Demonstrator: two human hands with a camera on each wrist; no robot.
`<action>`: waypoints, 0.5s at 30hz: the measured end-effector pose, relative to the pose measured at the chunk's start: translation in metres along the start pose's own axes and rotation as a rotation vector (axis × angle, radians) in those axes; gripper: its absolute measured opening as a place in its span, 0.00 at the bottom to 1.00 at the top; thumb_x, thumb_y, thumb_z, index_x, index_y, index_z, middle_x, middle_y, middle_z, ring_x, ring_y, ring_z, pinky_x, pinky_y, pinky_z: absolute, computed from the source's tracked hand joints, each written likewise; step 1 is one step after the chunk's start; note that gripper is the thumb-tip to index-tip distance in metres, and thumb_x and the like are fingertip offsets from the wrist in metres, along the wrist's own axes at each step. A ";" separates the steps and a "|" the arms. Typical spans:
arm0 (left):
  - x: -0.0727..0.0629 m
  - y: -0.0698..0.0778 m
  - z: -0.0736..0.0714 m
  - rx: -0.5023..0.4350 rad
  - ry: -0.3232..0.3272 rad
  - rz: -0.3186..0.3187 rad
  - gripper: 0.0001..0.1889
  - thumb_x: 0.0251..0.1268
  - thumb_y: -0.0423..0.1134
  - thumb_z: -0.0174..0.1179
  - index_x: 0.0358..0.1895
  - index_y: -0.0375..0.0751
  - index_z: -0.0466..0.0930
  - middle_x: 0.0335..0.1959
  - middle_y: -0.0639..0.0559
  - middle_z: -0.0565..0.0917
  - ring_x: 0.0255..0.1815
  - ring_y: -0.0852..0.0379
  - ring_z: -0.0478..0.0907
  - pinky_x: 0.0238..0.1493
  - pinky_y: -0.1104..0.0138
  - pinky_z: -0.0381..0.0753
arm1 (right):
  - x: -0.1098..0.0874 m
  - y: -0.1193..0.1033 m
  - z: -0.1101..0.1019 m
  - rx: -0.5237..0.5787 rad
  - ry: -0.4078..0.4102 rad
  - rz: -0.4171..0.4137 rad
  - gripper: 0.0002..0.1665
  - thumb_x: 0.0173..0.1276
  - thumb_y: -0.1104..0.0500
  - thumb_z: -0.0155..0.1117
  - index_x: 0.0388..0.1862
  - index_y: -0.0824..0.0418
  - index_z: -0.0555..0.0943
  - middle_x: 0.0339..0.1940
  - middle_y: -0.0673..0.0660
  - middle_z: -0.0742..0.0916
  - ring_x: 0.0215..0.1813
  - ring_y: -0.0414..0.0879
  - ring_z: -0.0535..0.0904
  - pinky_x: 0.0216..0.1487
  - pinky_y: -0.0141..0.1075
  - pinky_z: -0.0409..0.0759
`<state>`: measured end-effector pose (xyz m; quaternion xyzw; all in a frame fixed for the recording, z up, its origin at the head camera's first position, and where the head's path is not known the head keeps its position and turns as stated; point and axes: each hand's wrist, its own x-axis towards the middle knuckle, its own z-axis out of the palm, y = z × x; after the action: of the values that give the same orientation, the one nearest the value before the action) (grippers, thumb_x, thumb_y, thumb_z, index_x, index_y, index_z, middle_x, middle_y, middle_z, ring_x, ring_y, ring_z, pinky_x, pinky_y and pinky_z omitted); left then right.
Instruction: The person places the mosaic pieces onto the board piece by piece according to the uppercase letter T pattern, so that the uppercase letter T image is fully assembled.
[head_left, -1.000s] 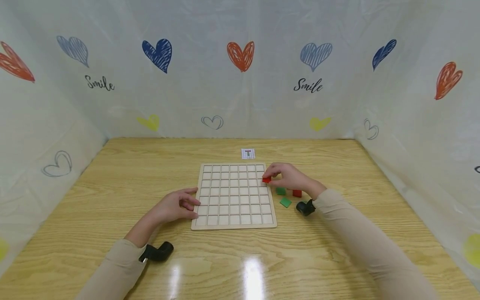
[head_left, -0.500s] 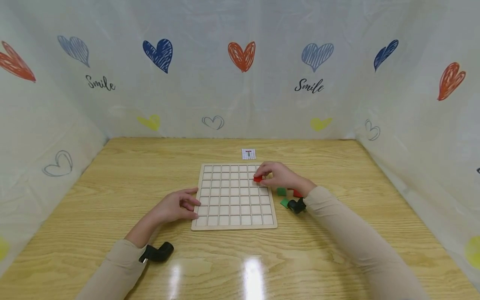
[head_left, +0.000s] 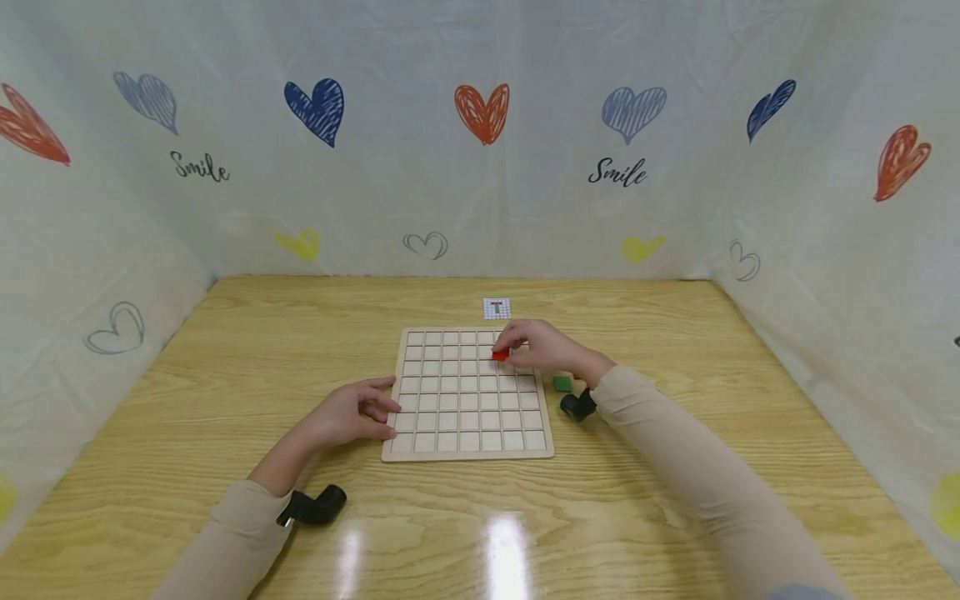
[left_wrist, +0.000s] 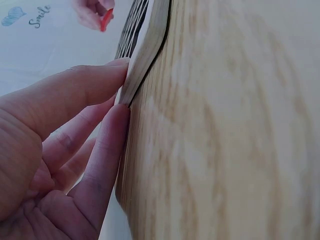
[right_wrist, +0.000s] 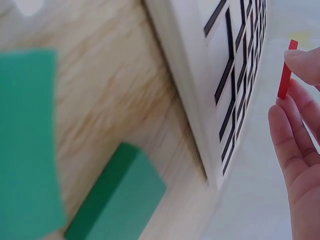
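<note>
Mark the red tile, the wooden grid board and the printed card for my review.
Red tile (right_wrist: 286,74): right wrist view, on its narrow edge.
Wooden grid board (head_left: 468,402): head view, on a bare cell near the middle.
Printed card (head_left: 497,309): head view, middle of its printed face.

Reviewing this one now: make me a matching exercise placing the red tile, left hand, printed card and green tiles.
1. red tile
2. left hand
3. printed card
4. green tiles

A. touching the left edge of the wooden grid board
B. to the right of the board
C. pinched in the right hand
D. beyond the board's far edge

Pairs: 1-C, 2-A, 3-D, 4-B
</note>
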<state>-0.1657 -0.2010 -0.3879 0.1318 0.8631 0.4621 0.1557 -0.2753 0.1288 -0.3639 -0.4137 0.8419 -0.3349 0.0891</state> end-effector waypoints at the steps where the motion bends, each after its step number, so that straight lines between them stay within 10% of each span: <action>1: 0.000 0.000 0.000 0.001 -0.002 0.004 0.19 0.48 0.36 0.72 0.45 0.34 0.82 0.69 0.39 0.60 0.40 0.55 0.76 0.39 0.68 0.75 | 0.002 -0.001 0.000 0.002 -0.004 0.000 0.13 0.59 0.70 0.64 0.45 0.67 0.83 0.43 0.55 0.82 0.46 0.47 0.76 0.49 0.39 0.75; 15: -0.003 0.003 -0.001 -0.009 -0.004 0.041 0.18 0.49 0.34 0.71 0.45 0.32 0.81 0.69 0.37 0.59 0.41 0.53 0.76 0.39 0.68 0.76 | 0.022 -0.006 0.007 -0.011 -0.041 -0.045 0.15 0.59 0.71 0.62 0.46 0.68 0.83 0.44 0.57 0.82 0.46 0.47 0.76 0.48 0.35 0.75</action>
<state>-0.1626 -0.2010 -0.3846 0.1498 0.8578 0.4688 0.1485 -0.2825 0.1062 -0.3622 -0.4397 0.8322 -0.3239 0.0965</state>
